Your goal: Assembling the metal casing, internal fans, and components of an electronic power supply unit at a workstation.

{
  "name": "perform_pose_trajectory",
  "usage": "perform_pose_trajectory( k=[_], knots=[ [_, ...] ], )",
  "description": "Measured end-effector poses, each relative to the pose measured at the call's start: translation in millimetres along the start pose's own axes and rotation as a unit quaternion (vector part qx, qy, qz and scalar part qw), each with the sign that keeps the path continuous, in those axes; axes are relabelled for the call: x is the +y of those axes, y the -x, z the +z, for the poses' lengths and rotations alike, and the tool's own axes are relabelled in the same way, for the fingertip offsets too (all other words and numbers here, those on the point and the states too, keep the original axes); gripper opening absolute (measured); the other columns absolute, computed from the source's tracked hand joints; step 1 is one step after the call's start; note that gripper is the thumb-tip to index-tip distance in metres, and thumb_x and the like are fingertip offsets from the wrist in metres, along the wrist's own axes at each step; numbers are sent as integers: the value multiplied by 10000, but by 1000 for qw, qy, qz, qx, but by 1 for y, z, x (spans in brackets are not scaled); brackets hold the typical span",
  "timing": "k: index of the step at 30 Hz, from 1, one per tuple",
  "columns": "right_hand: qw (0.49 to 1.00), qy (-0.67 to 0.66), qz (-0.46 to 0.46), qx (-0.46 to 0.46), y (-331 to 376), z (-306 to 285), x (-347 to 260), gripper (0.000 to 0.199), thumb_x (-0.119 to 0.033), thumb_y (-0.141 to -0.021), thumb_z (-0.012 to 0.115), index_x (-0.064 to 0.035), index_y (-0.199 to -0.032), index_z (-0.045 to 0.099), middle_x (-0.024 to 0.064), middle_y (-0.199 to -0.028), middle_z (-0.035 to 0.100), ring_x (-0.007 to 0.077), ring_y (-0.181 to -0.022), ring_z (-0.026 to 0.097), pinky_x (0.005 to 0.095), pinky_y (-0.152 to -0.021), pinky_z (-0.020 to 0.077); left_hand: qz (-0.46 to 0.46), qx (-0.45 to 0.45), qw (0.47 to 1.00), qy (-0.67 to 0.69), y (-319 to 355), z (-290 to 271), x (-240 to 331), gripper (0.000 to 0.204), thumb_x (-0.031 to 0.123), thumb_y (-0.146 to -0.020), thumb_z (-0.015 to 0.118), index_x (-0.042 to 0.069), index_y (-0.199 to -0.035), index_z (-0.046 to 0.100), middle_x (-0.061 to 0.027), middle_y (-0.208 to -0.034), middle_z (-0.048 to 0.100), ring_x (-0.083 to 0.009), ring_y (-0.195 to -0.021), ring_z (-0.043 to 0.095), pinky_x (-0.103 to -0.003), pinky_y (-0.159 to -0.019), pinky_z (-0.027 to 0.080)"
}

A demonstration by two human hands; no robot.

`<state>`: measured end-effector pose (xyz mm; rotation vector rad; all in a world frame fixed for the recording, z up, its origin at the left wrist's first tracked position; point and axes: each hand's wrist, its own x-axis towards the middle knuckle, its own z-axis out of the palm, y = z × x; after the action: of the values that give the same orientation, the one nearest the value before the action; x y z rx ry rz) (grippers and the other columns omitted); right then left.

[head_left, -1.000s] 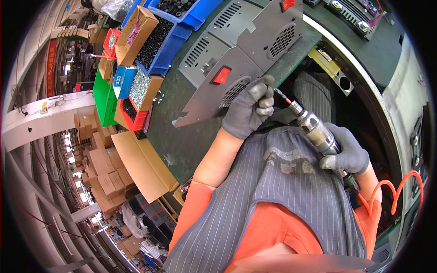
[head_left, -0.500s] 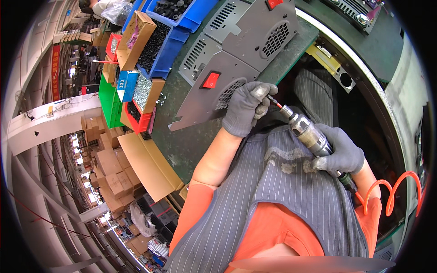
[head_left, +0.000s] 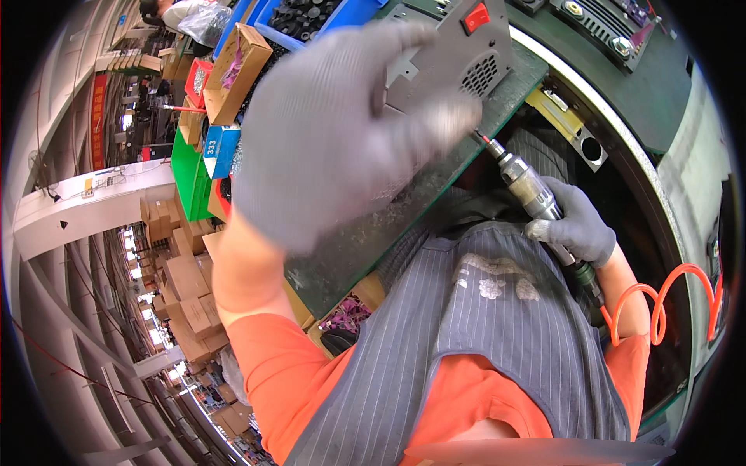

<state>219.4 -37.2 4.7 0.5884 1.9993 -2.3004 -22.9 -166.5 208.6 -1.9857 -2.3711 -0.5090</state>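
Note:
My left hand (head_left: 342, 132), in a grey glove, is raised close to the camera and blurred, its fingers spread and nothing in it. It hides much of a grey metal housing (head_left: 458, 54) with a red rocker switch (head_left: 475, 17) and vent slots, lying on the dark green bench (head_left: 373, 241). My right hand (head_left: 575, 225), also gloved, grips a pneumatic screwdriver (head_left: 528, 186) whose red-collared bit points at the housing's near edge. An orange coiled air hose (head_left: 660, 303) trails from the tool's rear.
Blue, green and red parts bins (head_left: 203, 159) and cardboard boxes (head_left: 233, 70) stand along the bench's left side. Stacked cartons (head_left: 183, 287) lie on the floor below. More black units (head_left: 614, 31) sit at the upper right. A person (head_left: 175, 12) works at the far top left.
My left hand has let go of the housing's edge by the screwdriver bit and lifted up toward the camera. The right hand and screwdriver stay at the housing's edge.

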Motion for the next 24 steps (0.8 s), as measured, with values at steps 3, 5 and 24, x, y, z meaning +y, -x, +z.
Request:
perform_pose_trajectory(
  k=[3, 5, 24],
  knots=[
    [1000, -17, 5, 2, -5, 5, -1, 654, -300, -711, 845, 23, -1221, 593, 44, -944, 618, 126, -856, 559, 294, -799, 478, -107, -231, 967, 31, -49, 12, -33, 507, 518, -906, 621, 90, -1173, 667, -191, -840, 678, -339, -764, 683, -418, -709, 543],
    [1000, -19, 9, -4, -7, 4, -3, 630, -304, -723, 835, 22, -1206, 594, 42, -936, 616, 124, -852, 561, 293, -788, 479, -70, -376, 923, 43, -61, 22, -49, 449, 493, -964, 547, 112, -1163, 677, -205, -844, 679, -349, -780, 688, -415, -734, 550],
    [1000, 31, 6, -5, 8, -2, -10, 666, -328, -689, 843, 21, -1202, 599, 50, -930, 620, 145, -831, 570, 310, -779, 487, -60, -99, 943, 311, 31, 5, 18, 139, 190, -887, 636, 54, -877, 612, -66, -753, 610, -167, -682, 591, -293, -650, 474]
  ],
)
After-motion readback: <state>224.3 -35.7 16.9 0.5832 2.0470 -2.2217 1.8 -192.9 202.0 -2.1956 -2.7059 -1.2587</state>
